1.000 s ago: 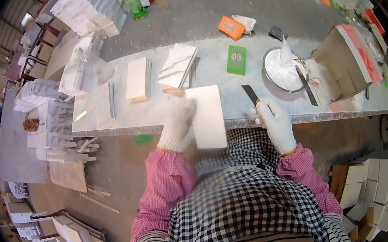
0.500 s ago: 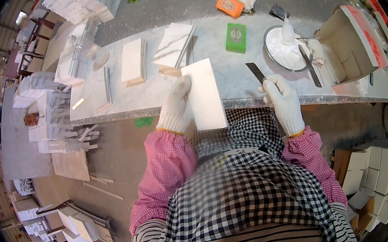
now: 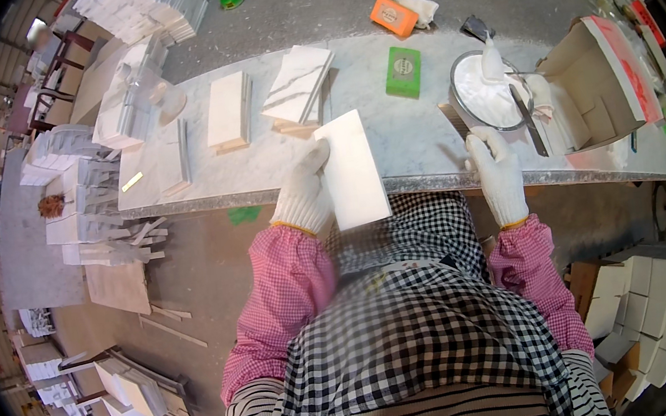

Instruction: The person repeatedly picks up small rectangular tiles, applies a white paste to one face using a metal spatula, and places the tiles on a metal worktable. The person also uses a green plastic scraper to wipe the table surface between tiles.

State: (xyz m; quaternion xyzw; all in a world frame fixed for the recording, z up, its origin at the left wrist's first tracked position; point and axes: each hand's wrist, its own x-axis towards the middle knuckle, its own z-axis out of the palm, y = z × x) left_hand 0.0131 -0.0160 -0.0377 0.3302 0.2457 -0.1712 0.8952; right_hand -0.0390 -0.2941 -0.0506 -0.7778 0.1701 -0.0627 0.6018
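My gloved left hand [image 3: 302,188] grips a white rectangular tile [image 3: 352,169] by its left edge, tilted up over the bench's front edge. In my gloved right hand [image 3: 498,173] is a thin flat blade, like a scraper [image 3: 451,122], its tip pointing away from me beside the bowl. A round metal-rimmed bowl [image 3: 461,103] holds white paste [image 3: 484,89], a white squeeze bottle [image 3: 492,61] and a dark-bladed tool [image 3: 527,119] laid across its rim.
The marble slab [image 3: 219,177] carries a white tile stack [image 3: 228,111], grey-veined tiles [image 3: 300,83] and a green block [image 3: 403,72]. An orange block [image 3: 394,16] lies behind. An open cardboard box [image 3: 594,85] stands right. More tiles [image 3: 147,12] are piled back left.
My right hand has moved slightly right and the scraper has turned, its face catching more light. The tile in my left hand stays nearly in place.
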